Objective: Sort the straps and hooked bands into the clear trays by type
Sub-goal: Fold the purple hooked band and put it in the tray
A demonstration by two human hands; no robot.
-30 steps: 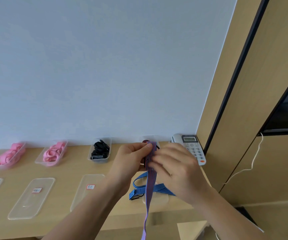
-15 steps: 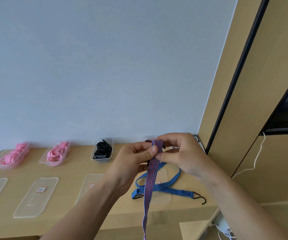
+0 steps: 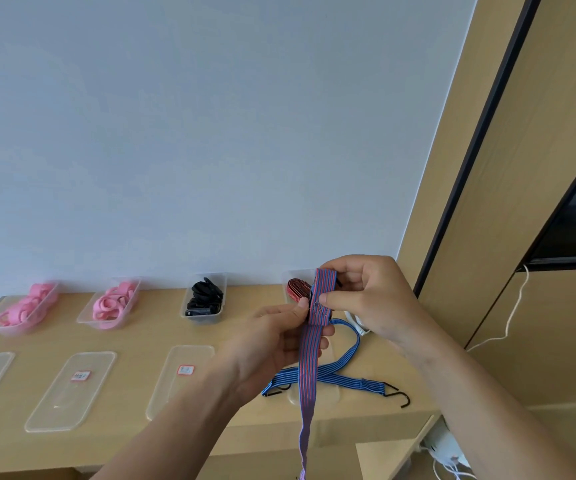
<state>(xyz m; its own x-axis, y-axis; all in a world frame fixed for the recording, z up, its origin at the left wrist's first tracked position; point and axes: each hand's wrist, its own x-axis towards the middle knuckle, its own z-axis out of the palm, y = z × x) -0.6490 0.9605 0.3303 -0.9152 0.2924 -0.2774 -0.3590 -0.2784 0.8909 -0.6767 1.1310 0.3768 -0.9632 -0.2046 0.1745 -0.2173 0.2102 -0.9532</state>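
Note:
A red-and-blue striped elastic band [image 3: 309, 362] hangs from both my hands above the wooden desk [image 3: 134, 344]. My left hand [image 3: 279, 341] pinches it at mid height. My right hand [image 3: 366, 299] grips its folded top end. A blue striped hooked band [image 3: 342, 375] lies on the desk below, its black hook [image 3: 399, 396] at the right. Four clear trays stand along the wall: two with pink straps [image 3: 27, 306] [image 3: 113, 303], one with black straps [image 3: 205, 297], one with a red band [image 3: 295, 289].
Several clear tray lids with red-framed labels [image 3: 72, 389] [image 3: 179, 375] lie flat along the desk's front. A wooden cabinet [image 3: 521, 202] rises at the right with a white cable [image 3: 511, 313] hanging down. White plugs lie on the floor [image 3: 449, 455].
My right hand has lifted off the band's lower part and now holds its folded top end. The view has shifted slightly, hiding the telephone behind my right hand.

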